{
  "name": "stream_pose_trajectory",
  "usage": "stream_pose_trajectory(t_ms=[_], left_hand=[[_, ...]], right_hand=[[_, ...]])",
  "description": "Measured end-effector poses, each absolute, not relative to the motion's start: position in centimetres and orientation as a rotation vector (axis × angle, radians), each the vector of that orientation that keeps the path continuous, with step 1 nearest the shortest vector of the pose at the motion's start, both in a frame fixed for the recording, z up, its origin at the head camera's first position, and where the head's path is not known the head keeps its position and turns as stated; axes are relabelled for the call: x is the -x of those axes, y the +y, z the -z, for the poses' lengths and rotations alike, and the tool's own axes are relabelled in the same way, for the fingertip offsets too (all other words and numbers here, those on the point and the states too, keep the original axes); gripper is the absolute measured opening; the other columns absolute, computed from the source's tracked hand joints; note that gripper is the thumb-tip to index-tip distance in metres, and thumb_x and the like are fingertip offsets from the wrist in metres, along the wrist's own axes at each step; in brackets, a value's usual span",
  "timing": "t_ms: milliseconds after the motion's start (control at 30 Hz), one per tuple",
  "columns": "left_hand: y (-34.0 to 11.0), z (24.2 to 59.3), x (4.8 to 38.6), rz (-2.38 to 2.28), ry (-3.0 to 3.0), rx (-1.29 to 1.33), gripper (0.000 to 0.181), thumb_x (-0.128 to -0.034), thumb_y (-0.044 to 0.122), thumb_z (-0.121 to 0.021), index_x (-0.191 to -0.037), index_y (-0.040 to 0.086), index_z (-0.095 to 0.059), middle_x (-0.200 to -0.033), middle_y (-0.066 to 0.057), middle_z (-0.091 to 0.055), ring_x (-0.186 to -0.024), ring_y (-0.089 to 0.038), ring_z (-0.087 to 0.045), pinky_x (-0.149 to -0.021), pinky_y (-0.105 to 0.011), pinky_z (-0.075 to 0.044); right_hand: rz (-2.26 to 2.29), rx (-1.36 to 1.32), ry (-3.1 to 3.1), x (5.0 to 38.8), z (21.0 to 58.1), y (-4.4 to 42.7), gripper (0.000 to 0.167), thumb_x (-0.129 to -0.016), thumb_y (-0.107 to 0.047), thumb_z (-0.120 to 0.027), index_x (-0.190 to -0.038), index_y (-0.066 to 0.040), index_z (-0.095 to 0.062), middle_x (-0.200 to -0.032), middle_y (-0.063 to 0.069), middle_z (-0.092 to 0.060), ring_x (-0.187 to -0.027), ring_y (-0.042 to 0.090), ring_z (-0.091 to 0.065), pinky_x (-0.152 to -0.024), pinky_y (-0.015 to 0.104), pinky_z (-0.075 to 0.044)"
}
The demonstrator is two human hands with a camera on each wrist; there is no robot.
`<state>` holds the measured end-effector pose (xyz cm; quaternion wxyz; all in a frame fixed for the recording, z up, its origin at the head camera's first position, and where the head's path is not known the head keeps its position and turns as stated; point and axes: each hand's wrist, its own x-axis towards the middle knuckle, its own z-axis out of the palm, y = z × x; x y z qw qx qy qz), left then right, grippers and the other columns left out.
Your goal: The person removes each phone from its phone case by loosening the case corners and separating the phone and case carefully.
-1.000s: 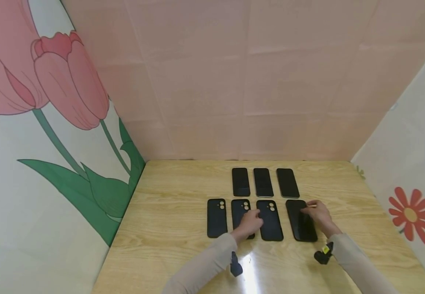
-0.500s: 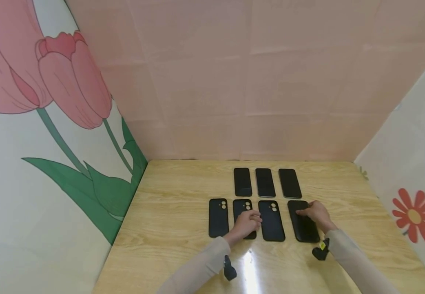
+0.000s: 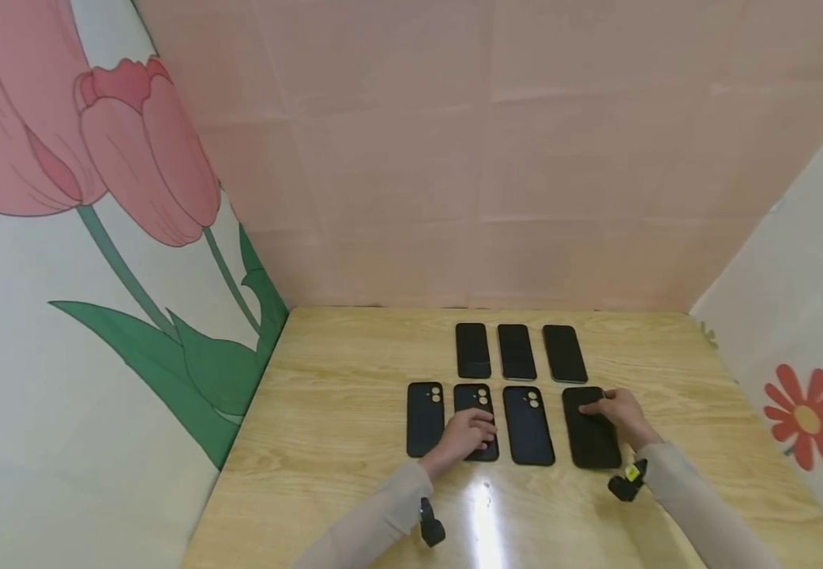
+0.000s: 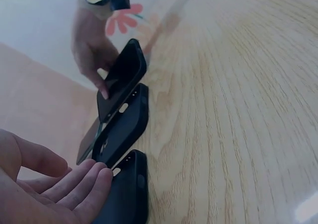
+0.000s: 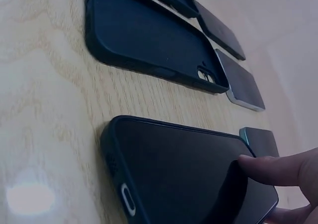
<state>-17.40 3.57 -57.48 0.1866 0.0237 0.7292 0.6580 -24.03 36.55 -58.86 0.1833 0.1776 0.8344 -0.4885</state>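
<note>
At the right of the front row, a phone in a black case point(image 3: 589, 435) lies screen up. My right hand point(image 3: 625, 415) grips its upper right edge, thumb point(image 5: 271, 169) on the screen and another finger at the side. My left hand point(image 3: 464, 435), fingers loosely bent and holding nothing, hovers over the second black phone case point(image 3: 463, 399); whether it touches cannot be told. Two more phone cases, one at the far left point(image 3: 424, 419) and one in the middle point(image 3: 527, 431), lie with their hollow sides up and camera cutouts at the top.
Behind the front row lie three bare dark phones, the left one point(image 3: 472, 350), the middle one point(image 3: 516, 352) and the right one point(image 3: 565, 353). The wooden table point(image 3: 340, 395) meets a pink back wall point(image 3: 397, 197) and printed side walls.
My left hand has drawn back to the left from the gap by the third case, and its fingers have loosened. The right hand keeps its hold on the cased phone. The view has shifted slightly.
</note>
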Motion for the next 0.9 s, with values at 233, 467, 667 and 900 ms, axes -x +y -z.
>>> stream_pose_trajectory(t_ms=[233, 467, 667, 900], left_hand=[[2.8, 57.4, 17.2, -1.875, 2.041, -0.05, 0.033, -0.0923, -0.011, -0.045, -0.123, -0.009, -0.059, -0.101, -0.016, -0.07, -0.092, -0.028, -0.068, -0.079, -0.039, -0.057], [2.2, 57.7, 17.1, -1.877, 2.049, -0.059, 0.032, -0.0937, -0.009, -0.045, -0.123, -0.009, -0.059, -0.102, -0.018, -0.07, -0.093, -0.029, -0.068, -0.078, -0.038, -0.057], [1.9, 57.9, 17.0, -1.871, 2.048, -0.064, 0.031, -0.0943, -0.009, -0.046, -0.122, -0.009, -0.059, -0.1, -0.016, -0.071, -0.092, -0.028, -0.069, -0.077, -0.037, -0.058], [1.6, 58.1, 16.9, -1.888, 2.035, -0.067, 0.031, -0.0939, -0.01, -0.047, -0.122, -0.01, -0.059, -0.099, -0.014, -0.071, -0.09, -0.027, -0.069, -0.077, -0.038, -0.058]], right_hand=[[1.453, -0.394, 2.403, 22.9, 58.5, 36.8, 0.065, -0.102, -0.025, -0.052, -0.136, 0.023, -0.024, -0.127, 0.042, -0.038, -0.112, 0.048, -0.046, -0.089, 0.054, -0.047], [1.432, -0.353, 2.539, 22.9, 58.5, 37.1, 0.051, -0.107, -0.022, -0.037, -0.132, 0.023, -0.034, -0.116, 0.038, -0.048, -0.093, 0.033, -0.057, -0.07, 0.036, -0.052], [1.421, -0.409, 2.557, 22.9, 58.5, 36.9, 0.055, -0.107, -0.028, -0.036, -0.136, 0.019, -0.035, -0.122, 0.039, -0.048, -0.1, 0.039, -0.056, -0.076, 0.042, -0.053], [1.426, -0.431, 2.574, 22.7, 57.0, 36.1, 0.06, -0.107, -0.033, -0.034, -0.139, 0.018, -0.036, -0.127, 0.037, -0.048, -0.103, 0.038, -0.056, -0.078, 0.042, -0.052]])
